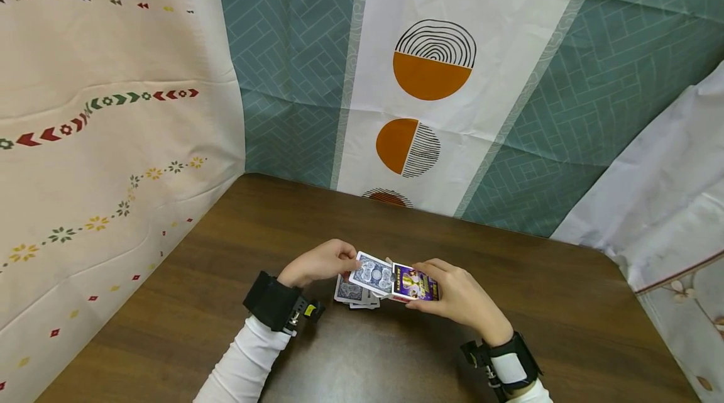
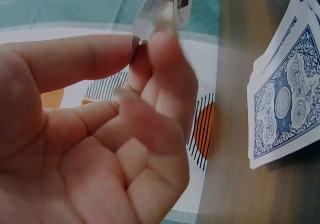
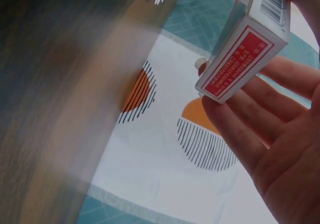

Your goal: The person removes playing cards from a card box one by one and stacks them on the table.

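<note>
My left hand (image 1: 323, 263) pinches the left end of a blue-backed playing card (image 1: 373, 273) between thumb and fingers. The card's other end meets the mouth of a purple and yellow card box (image 1: 415, 283); whether more cards sit behind it I cannot tell. My right hand (image 1: 460, 295) grips that box at its far end, held above the table. In the right wrist view the box (image 3: 242, 61) shows a red label and a barcode. Below the left hand a loose pile of blue-backed cards (image 2: 285, 104) lies on the table, partly hidden in the head view.
The brown wooden table (image 1: 565, 302) spreads round both hands. A patterned cloth (image 1: 294, 76) hangs behind its back edge, with a cream cloth (image 1: 113, 189) along the left and a white one (image 1: 667, 189) at the right.
</note>
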A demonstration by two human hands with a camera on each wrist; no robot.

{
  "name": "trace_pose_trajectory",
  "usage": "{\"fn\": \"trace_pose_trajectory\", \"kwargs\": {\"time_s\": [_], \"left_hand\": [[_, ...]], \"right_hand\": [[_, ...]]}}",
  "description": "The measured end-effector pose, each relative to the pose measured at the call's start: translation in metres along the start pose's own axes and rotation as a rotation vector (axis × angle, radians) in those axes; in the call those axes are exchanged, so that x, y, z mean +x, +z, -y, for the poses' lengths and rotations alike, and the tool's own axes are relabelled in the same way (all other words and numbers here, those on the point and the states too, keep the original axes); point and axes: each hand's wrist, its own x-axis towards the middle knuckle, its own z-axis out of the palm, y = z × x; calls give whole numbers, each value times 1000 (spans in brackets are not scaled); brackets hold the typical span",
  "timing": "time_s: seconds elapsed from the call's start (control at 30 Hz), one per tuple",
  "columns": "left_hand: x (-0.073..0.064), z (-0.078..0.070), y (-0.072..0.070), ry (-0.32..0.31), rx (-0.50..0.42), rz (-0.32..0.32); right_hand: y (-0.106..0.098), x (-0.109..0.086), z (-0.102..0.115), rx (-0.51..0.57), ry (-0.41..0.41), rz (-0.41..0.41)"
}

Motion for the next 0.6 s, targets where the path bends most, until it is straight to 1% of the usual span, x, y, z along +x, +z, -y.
{"fn": "trace_pose_trajectory", "kwargs": {"time_s": [0.2,0.33,0.47,0.6], "left_hand": [[-2,1,-6,-44,-68,-15],[-3,4,-13,-42,-79,-44],[-3,12,-21,-35,-57,-105],[0,23,-24,-65,16,-214]], "right_hand": [[0,0,-1,1,-7,1],[0,0,-1,8,-10,-4],[1,0,-2,-2,-6,-7],[1,0,-2,-5,15,7]]}}
